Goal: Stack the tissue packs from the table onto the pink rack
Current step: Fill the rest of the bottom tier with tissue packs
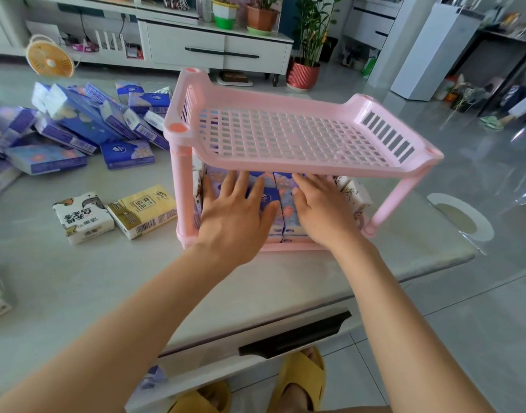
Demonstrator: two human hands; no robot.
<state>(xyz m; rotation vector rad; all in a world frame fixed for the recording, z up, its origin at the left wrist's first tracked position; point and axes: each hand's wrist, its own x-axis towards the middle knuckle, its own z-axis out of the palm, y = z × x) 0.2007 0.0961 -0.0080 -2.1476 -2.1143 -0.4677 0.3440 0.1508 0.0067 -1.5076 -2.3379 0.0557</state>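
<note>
Pressing flat with left hand (238, 214) and right hand (320, 211) on purple tissue packs (287, 217) in lower tier of pink rack (285, 166); left of the rack, loose packs (86, 126) heaped.

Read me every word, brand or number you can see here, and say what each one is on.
"原木纯品", apparently, upside down: yellow tissue pack.
Large Chinese characters, upside down, too blurred to read surely: white tissue pack.
Logo, perhaps "Vinda", partly covered by the left hand: blue pack in the pink rack.
Barcode digits on the blue packs on the table: too small.
</note>
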